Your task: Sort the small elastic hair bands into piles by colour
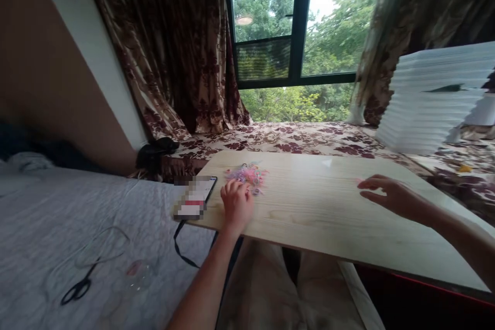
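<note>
In the head view, we see a phone (197, 201) just left of a heap of small pastel loops (252, 172) on the pale table (309, 211). Our curled left hand (236, 202) hides the heap's near edge, its hold unclear. Our right hand (389, 197), well apart, has fingers slightly parted. We cannot tell the jumble's long axis.

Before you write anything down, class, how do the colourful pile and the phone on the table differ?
The pile is many small, mostly pink and purple pieces; the phone is one flat rectangle. The left hand reaches the pile, while the phone lies apart from it. Both rest on the table.
</note>
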